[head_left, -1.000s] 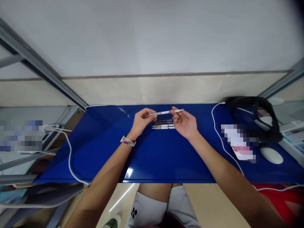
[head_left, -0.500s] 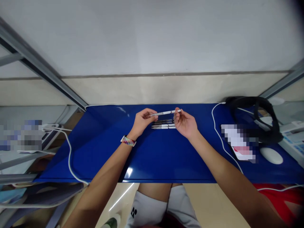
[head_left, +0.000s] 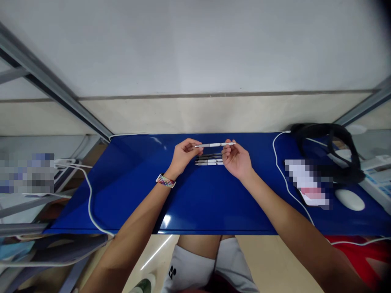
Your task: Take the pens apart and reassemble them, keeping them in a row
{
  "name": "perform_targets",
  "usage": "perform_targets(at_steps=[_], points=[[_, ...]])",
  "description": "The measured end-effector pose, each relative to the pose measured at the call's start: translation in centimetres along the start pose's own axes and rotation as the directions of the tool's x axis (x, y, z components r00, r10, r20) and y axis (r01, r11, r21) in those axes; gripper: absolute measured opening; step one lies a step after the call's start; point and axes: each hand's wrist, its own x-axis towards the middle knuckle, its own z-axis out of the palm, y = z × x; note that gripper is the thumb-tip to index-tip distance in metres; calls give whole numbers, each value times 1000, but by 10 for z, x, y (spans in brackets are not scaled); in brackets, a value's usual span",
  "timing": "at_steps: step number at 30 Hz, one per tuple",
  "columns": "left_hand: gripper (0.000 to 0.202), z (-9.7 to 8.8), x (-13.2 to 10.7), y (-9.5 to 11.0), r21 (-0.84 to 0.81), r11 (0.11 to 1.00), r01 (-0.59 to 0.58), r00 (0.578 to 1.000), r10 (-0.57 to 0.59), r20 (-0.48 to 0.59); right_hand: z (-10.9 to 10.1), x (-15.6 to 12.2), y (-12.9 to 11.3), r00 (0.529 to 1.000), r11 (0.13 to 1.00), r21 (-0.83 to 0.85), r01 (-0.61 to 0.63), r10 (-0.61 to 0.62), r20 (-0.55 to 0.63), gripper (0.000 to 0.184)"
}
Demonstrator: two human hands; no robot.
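Observation:
A white pen (head_left: 214, 145) is held level between both hands, a little above the blue tabletop (head_left: 195, 203). My left hand (head_left: 183, 154) pinches its left tip and my right hand (head_left: 235, 158) pinches its right end. Directly below it, between the hands, a few more pens (head_left: 210, 159) lie side by side on the table. A striped band sits on my left wrist (head_left: 165, 180).
A white cable (head_left: 282, 171) runs down the right part of the table. A black headset (head_left: 330, 150) and a white mouse (head_left: 350, 199) lie at the far right. Another white cable (head_left: 90, 195) hangs off the left edge. Metal frame bars rise at both sides.
The held pen has gone from slightly tilted to level, and both hands have shifted a little towards the wall. The pens on the table have not moved.

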Motion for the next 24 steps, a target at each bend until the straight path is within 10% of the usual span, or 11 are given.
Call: perform_targets(at_steps=[24], points=[[32,2,-1,-1,-1,1000,13,1000,-13,-22,1,-5,-4,999,999,-15,38,-39,-23,29]])
